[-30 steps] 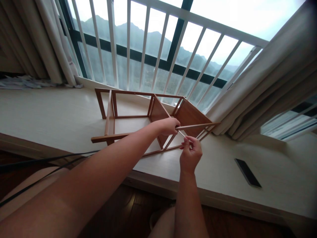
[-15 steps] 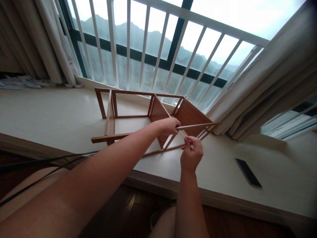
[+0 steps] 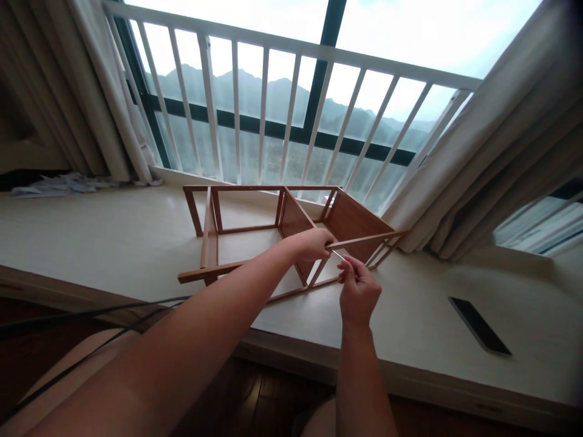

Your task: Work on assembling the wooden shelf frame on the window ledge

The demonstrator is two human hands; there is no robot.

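A brown wooden shelf frame (image 3: 210,240) lies on its side on the pale window ledge, with flat boards set between its rails. My left hand (image 3: 314,244) is closed around the near end of a slanting wooden rail (image 3: 364,240), close to the middle board. Just below and to the right, my right hand (image 3: 359,292) pinches a thin metal rod-like tool (image 3: 338,255) between thumb and fingers. The rod's far tip meets the rail beside my left fingers. What it touches there is too small to make out, and its other end is hidden in my hand.
A dark phone (image 3: 480,326) lies on the ledge (image 3: 423,315) to the right. White railings (image 3: 234,115) and a window stand behind the frame, with curtains (image 3: 460,164) at both sides. Black cables (image 3: 95,311) run past my left forearm. Crumpled paper (image 3: 64,184) sits far left.
The view has tilted up slightly, so the frame and hands sit lower in it. My right hand has shifted slightly right, its wrist turned a little; my left keeps its hold on the rail.
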